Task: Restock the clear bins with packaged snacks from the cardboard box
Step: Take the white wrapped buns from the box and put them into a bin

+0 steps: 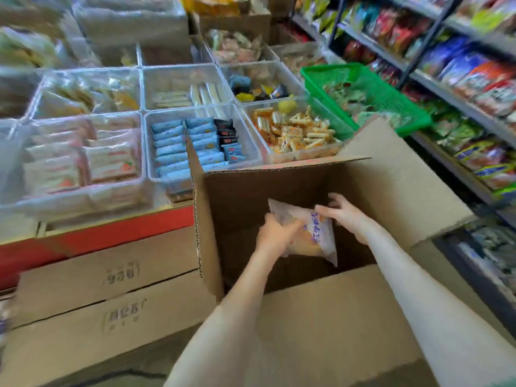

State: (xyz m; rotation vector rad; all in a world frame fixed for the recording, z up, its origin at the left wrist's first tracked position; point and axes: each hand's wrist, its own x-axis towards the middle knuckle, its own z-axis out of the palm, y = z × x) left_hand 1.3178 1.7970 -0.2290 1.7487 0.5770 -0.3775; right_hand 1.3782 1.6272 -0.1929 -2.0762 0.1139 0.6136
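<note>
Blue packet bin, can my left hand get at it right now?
Probably not directly: the left hand grips the snack bag inside the cardboard box, whose upright flap stands between it and the blue packet bin.

Arms outstretched; left hand (275,233), right hand (343,215) both grip snack packet (317,233)

Red-fronted counter (117,233) carries clear plastic bins (142,88) in tight grid, rims touching. Front row, left to right: pink-white flat packets (83,163), blue wrapped bars (173,146), small orange-yellow wrapped sticks (296,132). Green plastic mesh basket (371,79) at right end, tilted.
</note>
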